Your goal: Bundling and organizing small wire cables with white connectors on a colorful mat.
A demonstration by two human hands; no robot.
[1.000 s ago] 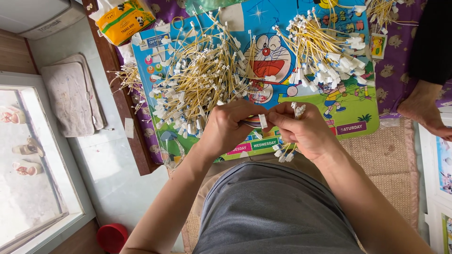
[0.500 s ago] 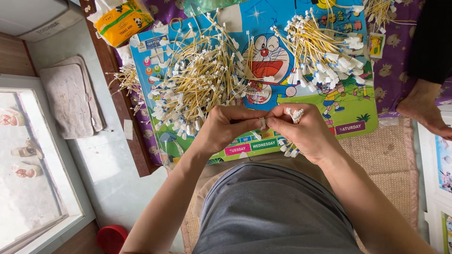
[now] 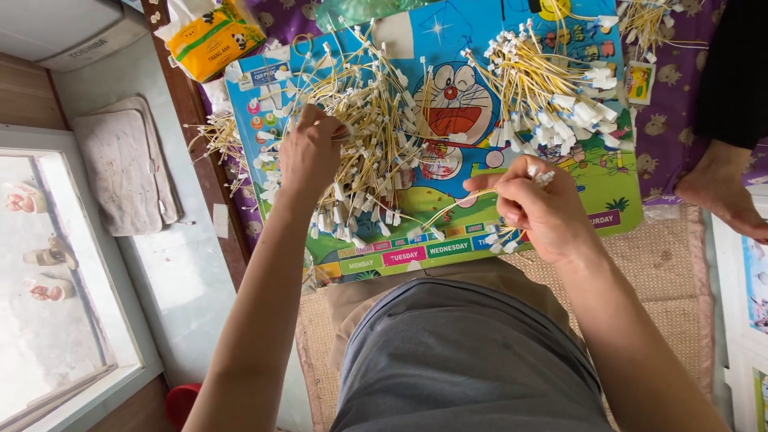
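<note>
A colourful cartoon board (image 3: pixel 616 192) lies in front of me with two heaps of short yellow wires tipped with white connectors. My left hand (image 3: pixel 310 152) reaches into the left heap (image 3: pixel 376 120), fingers closed around some wires. My right hand (image 3: pixel 540 210) is held over the board's near edge, gripping a small bundle of these wires (image 3: pixel 512 236), white connectors poking out above and below the fist. The right heap (image 3: pixel 552 88) lies farther away at the upper right.
Another person's hand (image 3: pixel 724 188) and dark sleeve rest at the right edge. A yellow packet (image 3: pixel 212 36) lies at the top left, a grey cloth (image 3: pixel 124 164) on the floor at left. A woven mat (image 3: pixel 664 264) lies under the board.
My hands were together near the board's front edge. The left hand has since moved away up and left into the left wire heap, while the right hand keeps its bundle.
</note>
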